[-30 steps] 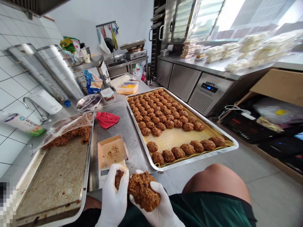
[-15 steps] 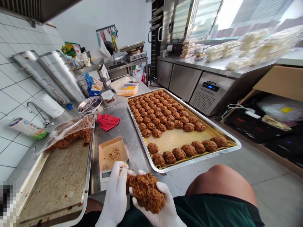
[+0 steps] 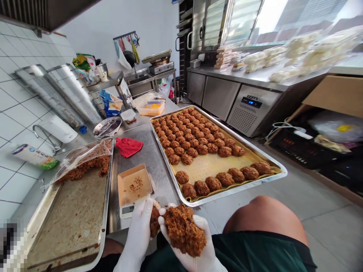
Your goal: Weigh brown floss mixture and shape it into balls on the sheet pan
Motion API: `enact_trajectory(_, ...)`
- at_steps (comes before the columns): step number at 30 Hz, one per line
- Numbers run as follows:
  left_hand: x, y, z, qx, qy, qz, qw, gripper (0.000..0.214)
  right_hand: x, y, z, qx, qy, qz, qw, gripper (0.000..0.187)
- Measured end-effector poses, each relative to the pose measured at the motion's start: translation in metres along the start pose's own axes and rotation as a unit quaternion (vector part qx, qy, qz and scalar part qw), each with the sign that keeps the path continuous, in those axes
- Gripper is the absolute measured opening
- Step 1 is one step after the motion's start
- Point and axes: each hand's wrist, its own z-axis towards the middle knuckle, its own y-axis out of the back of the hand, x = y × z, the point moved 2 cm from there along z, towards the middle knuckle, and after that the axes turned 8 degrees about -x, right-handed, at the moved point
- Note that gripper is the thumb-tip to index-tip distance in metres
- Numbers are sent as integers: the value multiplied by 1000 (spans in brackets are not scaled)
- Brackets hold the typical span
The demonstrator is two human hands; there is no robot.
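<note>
Two white-gloved hands meet at the bottom edge, above the person's lap. The right hand (image 3: 206,251) cups a lump of brown mixture (image 3: 184,234), its fingers curled up round the sides. The left hand (image 3: 138,232) is closed round a smaller piece (image 3: 154,221) that touches the lump, and most of that piece is hidden behind its fingers. Both wrists are cut off by the frame.

No writing can be read. A tube with a green and white label (image 3: 34,155) lies by the tiled wall, its print too small to make out. The blue display (image 3: 251,101) on the steel cabinet across the aisle is equally illegible, as is the small screen of the scale (image 3: 127,210) just ahead of the left hand.

On the scale sits a shallow brown paper tray (image 3: 133,177) holding a few crumbs. To its left a steel tray (image 3: 70,219) is mostly scraped bare, with more mixture heaped at its far end under crumpled plastic film (image 3: 82,155). To the right, a large baking tray (image 3: 283,173) lined with a yellow perforated mat (image 3: 215,164) carries rows of brown balls (image 3: 187,138) across its far half and along its near edge, with bare mat between. A red cloth (image 3: 128,146) lies on the table (image 3: 147,156) between the trays. Beyond it, a clear tub (image 3: 153,108) holds something yellow.
</note>
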Motion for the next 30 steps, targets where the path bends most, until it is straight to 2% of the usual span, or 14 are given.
enact_trajectory(2, 1, 6, 5, -22, 68, -80, 994, 46, 13, -2, -2, -21, 14, 11, 1000, 45)
enact_trajectory(4, -4, 19, 12, -69, 73, -117, 988, 37, 27, -2, -4, -44, 36, 30, 998, 42)
enact_trajectory(6, -16, 36, 23, -97, 1, -58, 994, 32, 36, 2, -5, -50, 44, 42, 997, 39)
enact_trajectory(8, -32, 50, 37, -94, -119, 94, 984, 32, 36, 6, -4, -41, 29, 43, 998, 39)
enact_trajectory(9, -40, 55, 45, -99, -180, 184, 961, 32, 32, 9, -2, -35, 15, 41, 998, 40)
enact_trajectory(11, -51, 60, 62, -115, -271, 336, 895, 30, 20, 14, 2, -25, -12, 33, 999, 42)
enact_trajectory(13, -55, 60, 77, -117, -308, 412, 849, 26, 8, 19, 6, -16, -23, 21, 999, 42)
enact_trajectory(16, -58, 64, 85, -102, -310, 435, 839, 20, 0, 26, 10, -12, -13, 6, 1000, 42)
enact_trajectory(19, -61, 70, 63, -169, -327, 396, 841, 33, 4, 30, 10, -20, 1, 5, 1000, 42)
enact_trajectory(22, -51, 63, 18, -223, -360, 320, 848, 28, 8, 32, 12, -31, 12, -4, 999, 41)
enact_trajectory(24, -31, 43, -13, -178, -390, 316, 846, 26, 9, 35, 15, -41, 21, -17, 999, 40)
enact_trajectory(26, -3, 21, -38, -161, -420, 319, 834, 34, 8, 39, 18, -64, 37, -30, 997, 36)
enact_trajectory(28, 23, 2, -53, -161, -438, 315, 826, 45, 6, 46, 21, -97, 47, -45, 993, 27)
enact_trajectory(30, 40, -8, -60, -149, -459, 306, 821, 51, 4, 51, 21, -123, 38, -64, 990, 18)
